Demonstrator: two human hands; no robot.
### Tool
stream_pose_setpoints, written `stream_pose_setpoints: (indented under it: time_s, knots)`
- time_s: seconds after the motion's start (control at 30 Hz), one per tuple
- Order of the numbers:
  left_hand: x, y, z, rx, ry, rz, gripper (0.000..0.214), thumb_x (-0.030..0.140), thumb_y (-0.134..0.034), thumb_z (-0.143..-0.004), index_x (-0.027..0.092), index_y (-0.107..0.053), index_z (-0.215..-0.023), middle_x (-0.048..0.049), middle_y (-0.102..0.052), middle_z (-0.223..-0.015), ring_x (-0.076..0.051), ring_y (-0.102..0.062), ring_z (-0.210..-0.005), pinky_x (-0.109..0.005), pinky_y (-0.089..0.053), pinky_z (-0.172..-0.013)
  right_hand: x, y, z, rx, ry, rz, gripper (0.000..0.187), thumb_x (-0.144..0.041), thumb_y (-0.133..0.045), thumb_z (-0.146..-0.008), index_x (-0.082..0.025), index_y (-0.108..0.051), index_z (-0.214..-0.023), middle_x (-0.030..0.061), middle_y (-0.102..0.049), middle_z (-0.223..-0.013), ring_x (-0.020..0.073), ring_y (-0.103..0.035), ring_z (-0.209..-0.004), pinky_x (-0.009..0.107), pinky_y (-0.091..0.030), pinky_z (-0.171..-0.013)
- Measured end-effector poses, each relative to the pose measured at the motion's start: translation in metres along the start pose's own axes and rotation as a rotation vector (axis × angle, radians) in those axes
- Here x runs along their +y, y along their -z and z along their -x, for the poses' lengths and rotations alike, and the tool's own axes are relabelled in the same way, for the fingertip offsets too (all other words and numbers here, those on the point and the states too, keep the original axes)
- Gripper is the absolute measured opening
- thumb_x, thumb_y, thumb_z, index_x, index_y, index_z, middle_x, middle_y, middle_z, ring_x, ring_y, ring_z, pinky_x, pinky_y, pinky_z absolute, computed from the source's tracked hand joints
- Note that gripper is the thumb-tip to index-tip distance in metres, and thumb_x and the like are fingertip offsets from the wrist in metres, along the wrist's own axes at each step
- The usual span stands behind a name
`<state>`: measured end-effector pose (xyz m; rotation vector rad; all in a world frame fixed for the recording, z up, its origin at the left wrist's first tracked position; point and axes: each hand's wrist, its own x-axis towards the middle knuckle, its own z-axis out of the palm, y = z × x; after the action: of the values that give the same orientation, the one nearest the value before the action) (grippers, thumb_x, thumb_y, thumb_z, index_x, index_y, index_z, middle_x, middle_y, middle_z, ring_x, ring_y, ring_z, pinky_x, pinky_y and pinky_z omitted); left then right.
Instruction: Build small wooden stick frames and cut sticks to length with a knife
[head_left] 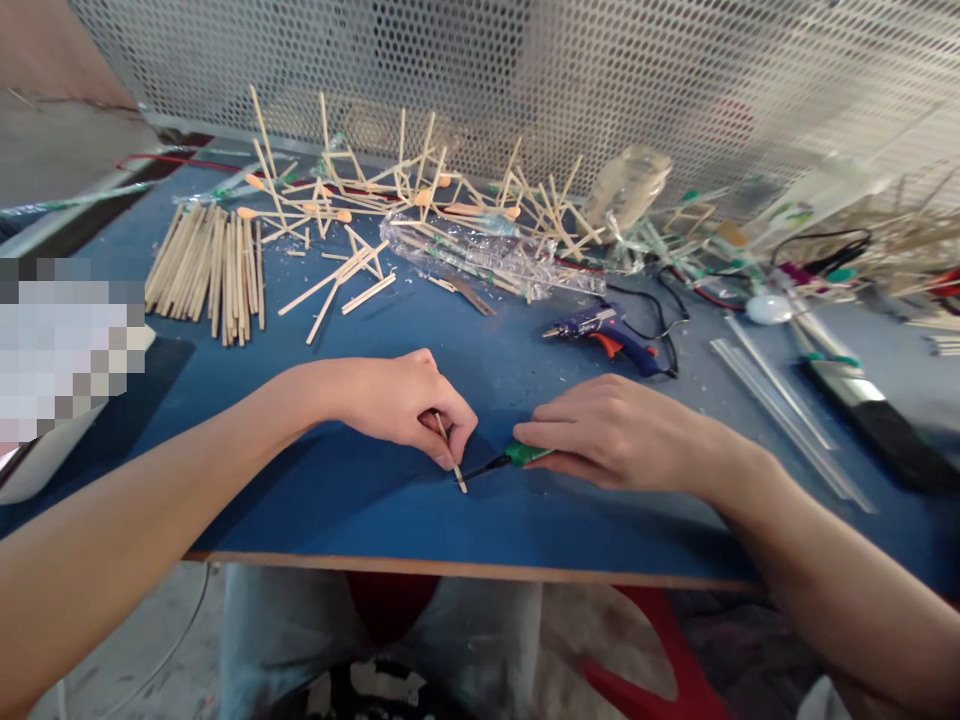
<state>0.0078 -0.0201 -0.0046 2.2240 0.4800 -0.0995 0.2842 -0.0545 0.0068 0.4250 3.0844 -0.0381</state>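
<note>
Pinching a thin pale wooden stick (pixel 451 455) between thumb and fingertips, the left hand (pixel 401 405) presses it against the blue worktop (pixel 375 500); the stick's upper end is hidden inside the fingers. The right hand (pixel 615 430) is closed over a green-handled tool (pixel 517 457), whose dark tip touches the stick's lower end; most of the handle is covered by the palm. A pixelated patch masks the left edge. Behind the hands lie a blue and orange glue gun (pixel 607 332), a bundle of loose wooden sticks (pixel 206 270), glued stick frames (pixel 420 200) and a crumpled clear plastic bag (pixel 487 258). Clear glue rods (pixel 780 410) lie to the right. Open worktop surrounds both hands, which work close to the near wooden edge (pixel 465 570).
</note>
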Motion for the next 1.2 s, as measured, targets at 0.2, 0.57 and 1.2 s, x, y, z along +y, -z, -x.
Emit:
stream_pose_setpoints:
  time_s: [0.2, 0.57, 1.2]
  knots:
    - [-0.0019, -0.0003, 0.0008, 0.010, -0.021, 0.006, 0.020, 0.048, -0.067, -0.094, 0.031, -0.075, -0.089, 0.0076, -0.076, -0.080, -0.012, -0.065, -0.075, -0.034, -0.025, -0.098, -0.0003, -0.0014, -0.0023, 0.033, 0.036, 0.038, 0.039, -0.035, -0.030, -0.112, -0.019, -0.063, -0.100, 0.0007, -0.062, -0.074, 0.0134, -0.052, -0.059, 0.035, -0.024, -0.058]
    - [0.0014, 0.0012, 0.0004, -0.012, 0.019, 0.003, 0.021, 0.048, -0.067, -0.094, 0.029, -0.075, -0.089, 0.0072, -0.076, -0.079, -0.012, -0.064, -0.076, -0.034, -0.022, -0.100, -0.0016, -0.0014, 0.0008, 0.026, 0.026, 0.035, 0.035, -0.035, -0.033, -0.111, -0.019, -0.063, -0.100, -0.0004, -0.060, -0.072, 0.0132, -0.051, -0.059, 0.034, -0.023, -0.057]
    - [0.0005, 0.0005, 0.0034, 0.011, -0.034, -0.005, 0.019, 0.045, -0.069, -0.094, 0.028, -0.077, -0.091, 0.0083, -0.073, -0.078, -0.010, -0.063, -0.076, -0.030, -0.026, -0.099, -0.0017, -0.0032, 0.0020, -0.033, -0.013, 0.012, 0.033, -0.037, -0.034, -0.111, -0.021, -0.063, -0.110, 0.0001, -0.063, -0.077, 0.0151, -0.056, -0.063, 0.035, -0.024, -0.058]
